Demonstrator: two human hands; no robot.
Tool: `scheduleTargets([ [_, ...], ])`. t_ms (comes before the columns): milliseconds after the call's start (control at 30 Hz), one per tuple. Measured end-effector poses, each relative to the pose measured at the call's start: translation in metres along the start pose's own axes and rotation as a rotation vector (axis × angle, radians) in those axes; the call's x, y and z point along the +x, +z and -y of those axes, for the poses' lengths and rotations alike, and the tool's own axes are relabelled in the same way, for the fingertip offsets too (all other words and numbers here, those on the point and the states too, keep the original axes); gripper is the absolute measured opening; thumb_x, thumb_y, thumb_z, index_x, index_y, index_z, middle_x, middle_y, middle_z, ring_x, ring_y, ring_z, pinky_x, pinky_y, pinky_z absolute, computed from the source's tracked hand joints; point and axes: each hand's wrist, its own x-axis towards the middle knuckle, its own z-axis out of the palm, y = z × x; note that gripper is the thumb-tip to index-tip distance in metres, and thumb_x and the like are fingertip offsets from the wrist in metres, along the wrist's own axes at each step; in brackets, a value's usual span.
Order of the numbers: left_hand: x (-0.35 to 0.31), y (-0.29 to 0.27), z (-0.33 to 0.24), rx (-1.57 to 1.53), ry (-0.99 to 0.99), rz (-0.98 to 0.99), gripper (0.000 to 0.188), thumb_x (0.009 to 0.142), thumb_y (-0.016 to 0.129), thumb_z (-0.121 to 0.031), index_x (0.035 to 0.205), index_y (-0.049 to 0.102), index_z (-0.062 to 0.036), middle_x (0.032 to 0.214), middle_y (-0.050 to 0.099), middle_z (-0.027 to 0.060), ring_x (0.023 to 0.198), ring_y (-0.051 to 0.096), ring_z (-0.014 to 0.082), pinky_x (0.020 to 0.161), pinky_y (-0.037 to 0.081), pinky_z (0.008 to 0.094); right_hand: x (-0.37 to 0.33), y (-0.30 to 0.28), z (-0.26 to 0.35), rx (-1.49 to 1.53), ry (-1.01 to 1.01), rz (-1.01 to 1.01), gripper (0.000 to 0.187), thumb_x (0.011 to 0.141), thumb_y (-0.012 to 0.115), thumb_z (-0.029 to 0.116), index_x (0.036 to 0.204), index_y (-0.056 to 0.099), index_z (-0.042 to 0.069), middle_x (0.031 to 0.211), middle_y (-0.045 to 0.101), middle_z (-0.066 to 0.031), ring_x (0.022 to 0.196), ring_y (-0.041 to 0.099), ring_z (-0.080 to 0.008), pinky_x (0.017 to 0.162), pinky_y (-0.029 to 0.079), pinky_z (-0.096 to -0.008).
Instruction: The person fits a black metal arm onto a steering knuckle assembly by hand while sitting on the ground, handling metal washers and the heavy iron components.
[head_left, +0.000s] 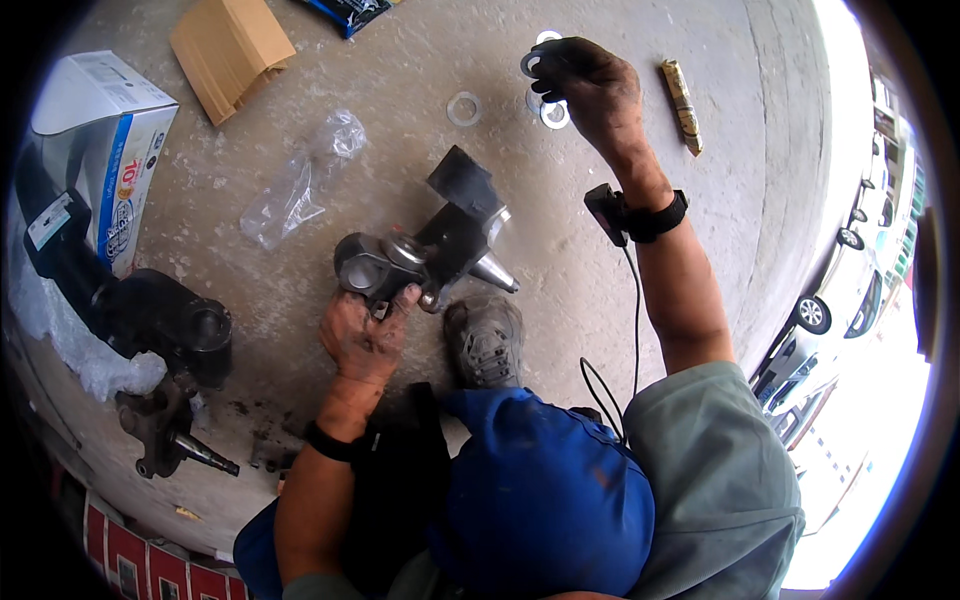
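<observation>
Washers [548,100] lie on the concrete floor [720,200] at the far side, directly under the right hand [590,85], whose fingers pinch one ring-shaped washer while the others lie flat just beside it, well apart from the steering knuckle [425,250]. Left hand [365,335] grasps the near-left end of that knuckle, closer to the person. Its long axis runs left to right, with the tapered spindle pointing right and slightly near, toward the shoe [485,340].
</observation>
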Motion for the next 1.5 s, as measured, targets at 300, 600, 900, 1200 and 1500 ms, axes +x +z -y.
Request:
scheduleTargets([
  [300,0.0,0.003,0.009,-0.132,-0.051,0.063,0.061,0.083,0.079,-0.052,0.116,0.07,-0.0012,0.101,0.073,0.0135,0.092,0.069,0.0271,0.085,0.053,0.0386,0.02,-0.022,0.012,-0.107,-0.054,0.265,0.027,0.1,0.063,0.01,0.126,0.072,0.011,0.11,0.076,-0.0102,0.086,0.074,-0.0156,0.077,0.061,-0.0295],
  [600,0.001,0.001,0.006,-0.086,-0.037,0.057,0.062,0.084,0.077,-0.052,0.116,0.07,0.0007,0.1,0.074,0.0152,0.09,0.069,0.0284,0.084,0.053,0.0404,0.041,-0.056,0.0,-0.894,-0.195,0.065,0.034,0.092,0.074,0.024,0.121,0.07,0.007,0.118,0.073,-0.015,0.106,0.072,-0.0308,0.093,0.058,-0.0389],
  [900,0.002,0.0,0.003,-0.089,-0.002,0.045,0.061,0.084,0.077,-0.051,0.114,0.07,0.0016,0.099,0.074,0.0171,0.089,0.071,0.0306,0.083,0.053,0.0402,0.025,-0.034,-0.018,-0.895,-0.079,0.085,0.045,0.082,0.081,0.031,0.118,0.069,0.007,0.111,0.073,-0.0162,0.106,0.07,-0.0351,0.089,0.056,-0.044],
  [1200,0.0,-0.001,0.001,-0.104,-0.015,0.052,0.056,0.086,0.076,-0.049,0.112,0.072,0.0005,0.098,0.075,0.0156,0.089,0.071,0.0293,0.083,0.054,0.04,0.012,-0.036,-0.007,-0.571,-0.189,0.095,0.033,0.089,0.078,0.023,0.116,0.071,0.006,0.101,0.076,-0.0125,0.089,0.074,-0.0255,0.08,0.059,-0.0363],
  [1500,0.001,0.0,0.005,-0.04,0.005,0.034,0.058,0.085,0.075,-0.053,0.11,0.072,-0.0003,0.096,0.075,0.0158,0.088,0.072,0.0309,0.082,0.054,0.0409,-0.009,-0.004,0.012,-0.464,-0.117,0.258,0.022,0.099,0.065,0.018,0.119,0.073,0.012,0.096,0.076,-0.0112,0.082,0.075,-0.0219,0.075,0.06,-0.0352],
])
